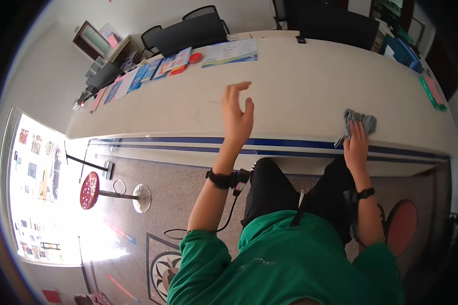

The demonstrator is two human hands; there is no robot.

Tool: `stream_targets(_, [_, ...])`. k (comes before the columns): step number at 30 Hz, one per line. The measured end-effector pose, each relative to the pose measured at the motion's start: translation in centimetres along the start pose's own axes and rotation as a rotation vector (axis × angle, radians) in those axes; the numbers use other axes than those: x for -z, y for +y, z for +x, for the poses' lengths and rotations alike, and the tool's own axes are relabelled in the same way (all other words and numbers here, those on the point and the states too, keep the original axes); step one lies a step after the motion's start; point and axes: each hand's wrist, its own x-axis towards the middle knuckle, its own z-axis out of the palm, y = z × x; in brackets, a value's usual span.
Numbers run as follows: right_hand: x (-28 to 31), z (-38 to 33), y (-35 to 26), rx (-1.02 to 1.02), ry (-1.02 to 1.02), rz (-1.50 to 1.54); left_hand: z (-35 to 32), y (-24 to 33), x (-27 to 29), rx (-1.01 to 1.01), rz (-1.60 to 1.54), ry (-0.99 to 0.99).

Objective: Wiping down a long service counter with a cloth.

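My left hand (237, 116) is over the near part of the long white counter (290, 84), with nothing in it. Its fingers curve, and a gap shows between thumb and forefinger. Further right, my right hand (357, 146) presses on a crumpled grey-green cloth (361, 122) close to the counter's front edge. The cloth bunches up around and past its fingertips, and one corner hangs toward the edge. Each wrist wears a black band, and a cable runs from the left one.
Brochures (150, 71), a red round object (195, 58) and a printed sheet (231, 53) lie along the counter's far left side. A green-edged pink item (433, 94) sits at the right end. Black chairs (191, 34) stand behind; red-topped stools (89, 190) stand on the floor.
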Motion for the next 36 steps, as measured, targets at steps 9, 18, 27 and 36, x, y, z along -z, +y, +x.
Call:
stream_targets(9, [-0.2,2.4,-13.1,0.243,-0.133,0.206,-5.4,-12.7,-3.9,0.152,0.843,-0.24])
stream_targets(18, [-1.5,5.3,-21.9,0.447,-0.259,0.188,-5.9,-11.8,-3.4,0.204,0.775,-0.221])
stream_targets(27, [-2.0,4.9,-15.7,0.414,-0.26,0.068,-5.8,-11.6,-4.9,0.24,0.674,-0.222])
stream_targets(36, [-5.4,0.3,8.5,0.225,-0.076,-0.096,-5.7,-12.0,-5.3,0.236,0.73,-0.22])
